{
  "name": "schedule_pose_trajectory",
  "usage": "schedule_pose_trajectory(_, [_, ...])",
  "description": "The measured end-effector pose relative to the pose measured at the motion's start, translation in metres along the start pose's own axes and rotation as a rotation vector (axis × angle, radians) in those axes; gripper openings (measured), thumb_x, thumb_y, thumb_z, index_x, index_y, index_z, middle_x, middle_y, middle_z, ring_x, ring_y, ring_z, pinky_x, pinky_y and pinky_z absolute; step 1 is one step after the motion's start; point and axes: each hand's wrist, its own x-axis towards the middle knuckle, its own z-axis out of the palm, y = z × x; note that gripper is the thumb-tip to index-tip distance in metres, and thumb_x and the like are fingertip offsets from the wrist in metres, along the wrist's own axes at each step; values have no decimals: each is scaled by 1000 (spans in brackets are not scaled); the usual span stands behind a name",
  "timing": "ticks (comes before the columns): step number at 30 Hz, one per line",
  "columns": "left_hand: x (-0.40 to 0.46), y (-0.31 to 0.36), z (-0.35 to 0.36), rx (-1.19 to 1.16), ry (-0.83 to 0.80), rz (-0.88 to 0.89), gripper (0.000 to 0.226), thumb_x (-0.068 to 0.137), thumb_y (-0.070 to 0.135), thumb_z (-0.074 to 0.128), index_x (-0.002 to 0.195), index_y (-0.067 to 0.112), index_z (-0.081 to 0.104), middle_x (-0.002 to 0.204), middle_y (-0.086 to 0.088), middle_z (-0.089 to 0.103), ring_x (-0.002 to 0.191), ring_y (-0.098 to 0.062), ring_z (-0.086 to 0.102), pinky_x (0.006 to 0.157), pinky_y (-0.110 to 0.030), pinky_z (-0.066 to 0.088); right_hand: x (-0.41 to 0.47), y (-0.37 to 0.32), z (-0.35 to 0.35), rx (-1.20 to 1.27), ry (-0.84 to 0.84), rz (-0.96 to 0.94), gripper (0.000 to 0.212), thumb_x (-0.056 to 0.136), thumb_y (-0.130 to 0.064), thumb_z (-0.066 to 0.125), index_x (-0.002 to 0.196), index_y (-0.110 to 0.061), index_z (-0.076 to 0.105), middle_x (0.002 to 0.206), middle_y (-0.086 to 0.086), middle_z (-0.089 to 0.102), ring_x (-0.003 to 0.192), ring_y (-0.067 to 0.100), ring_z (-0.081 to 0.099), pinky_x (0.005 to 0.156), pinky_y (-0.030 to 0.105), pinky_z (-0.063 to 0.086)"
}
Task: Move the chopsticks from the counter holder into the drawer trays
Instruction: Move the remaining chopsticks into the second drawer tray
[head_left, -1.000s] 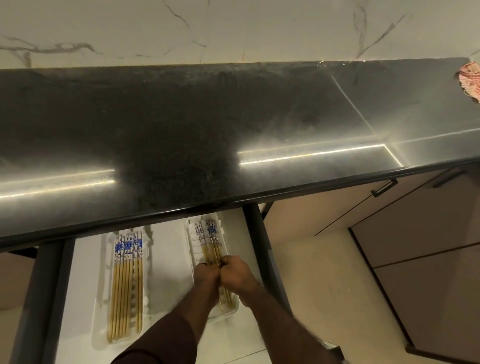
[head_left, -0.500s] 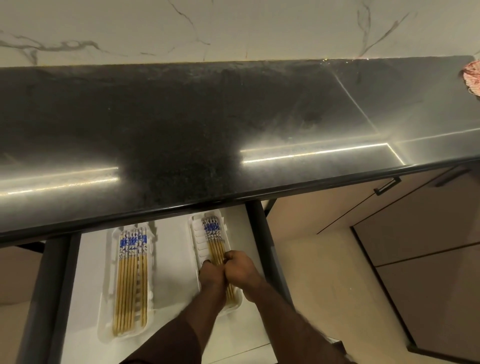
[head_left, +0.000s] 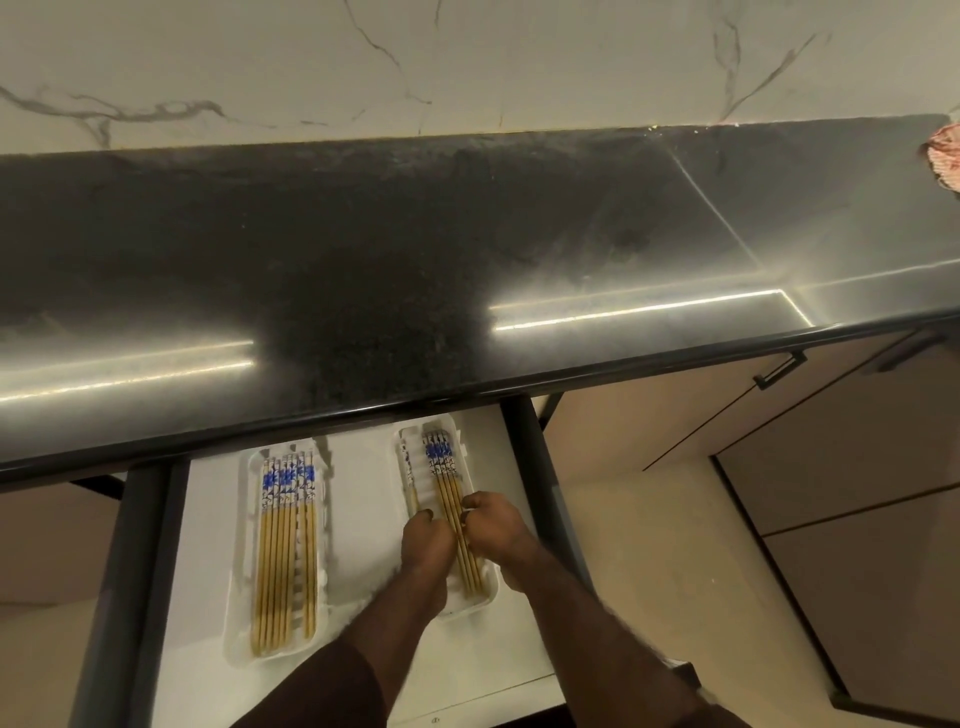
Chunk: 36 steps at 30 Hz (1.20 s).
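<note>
An open white drawer (head_left: 363, 499) under the black counter holds two white trays. The left tray (head_left: 239, 571) carries several bamboo chopsticks (head_left: 283, 551) with blue-and-white tops, lying side by side. In the right tray (head_left: 457, 608) lie several more chopsticks (head_left: 447, 488). My left hand (head_left: 427, 540) pinches a single chopstick (head_left: 409, 480) set apart at the tray's left side. My right hand (head_left: 493, 525) presses its curled fingers on the bundle at the right. The counter holder is not in view.
The black counter (head_left: 415, 260) overhangs the drawer's back, its front edge close above the tray tops. A pink patterned cloth (head_left: 945, 161) lies at the counter's far right. Cabinet fronts with a dark handle (head_left: 779, 369) stand to the right; dark drawer rails flank both sides.
Both hands were bunched together on the right tray's chopsticks. Now they have parted slightly, and my left hand has drawn one chopstick off to the tray's left side.
</note>
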Motion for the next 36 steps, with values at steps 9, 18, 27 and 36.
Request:
schedule_pose_trajectory(9, [-23,15,-27,-98,-52,46,25,93,11,41,91,10,66,93,-19,70,86,-37,68,79,-54,58,-36,-28,-8,88,54,-101,23,97,-20,48,111,-16,65,107,2,69,98,18,66,92,40,56])
schedule_pose_trajectory(18, [-87,28,-74,-294,-26,191,17,100,17,44,97,11,60,91,-7,66,85,-22,62,71,-31,51,-112,-67,-5,92,202,-327,25,100,-14,48,116,-8,66,112,7,68,105,25,65,92,36,54])
schedule_pose_trajectory(27, [-147,63,-179,-438,61,427,27,97,24,48,102,5,67,95,-15,68,82,-26,60,77,-38,49,-182,-145,39,136,211,-566,16,95,-22,57,102,-16,69,96,1,69,86,13,63,70,24,53])
schedule_pose_trajectory(36, [-178,57,-363,-554,175,594,18,97,19,49,99,7,64,87,-13,64,71,-17,57,58,-25,45,-247,-227,177,190,140,-732,13,87,-27,67,84,-16,73,81,-1,71,83,17,67,85,41,57])
